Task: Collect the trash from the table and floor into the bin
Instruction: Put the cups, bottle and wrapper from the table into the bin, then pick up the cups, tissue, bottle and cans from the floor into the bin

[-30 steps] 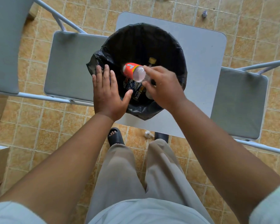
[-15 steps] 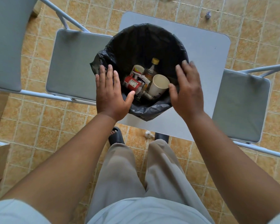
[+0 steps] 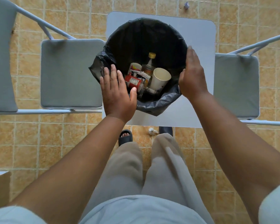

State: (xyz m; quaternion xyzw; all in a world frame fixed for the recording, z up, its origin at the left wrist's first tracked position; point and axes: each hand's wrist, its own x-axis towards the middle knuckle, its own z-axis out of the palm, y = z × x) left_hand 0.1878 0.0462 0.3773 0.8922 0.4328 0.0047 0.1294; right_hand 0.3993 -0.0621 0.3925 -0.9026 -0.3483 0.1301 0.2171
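We're looking straight down into the bin [image 3: 144, 38], black liner and all, standing on the small grey table [image 3: 199, 38]. It's up there, we reckon, so table scraps go in without stooping. At the bottom of the bin we make out a paper cup [image 3: 160, 78], a red-labelled container [image 3: 133, 81] and a yellow-capped bottle [image 3: 149, 62], piled toward its near wall. So that much trash is in.

Now the hands. The left hand [image 3: 116, 94] lies flat on the bin's near-left rim, fingers straight over the bunched liner, thumb reaching over the opening. The right hand [image 3: 192, 78] is flat too, fingers straight and together, palm against the bin's right side. Neither holds anything, and nothing is pinched. We read it as bracketing the bin to steady or lift it, but which one we can't say.

There's more to collect. A crumpled white scrap [image 3: 152, 131] lies on the floor on the bin's near side, by the person's feet. Another small scrap [image 3: 186, 4] sits on the tiles well beyond the bin's far side. A grey chair [image 3: 71, 73] stands to the bin's left and a second chair [image 3: 236, 84] to its right.
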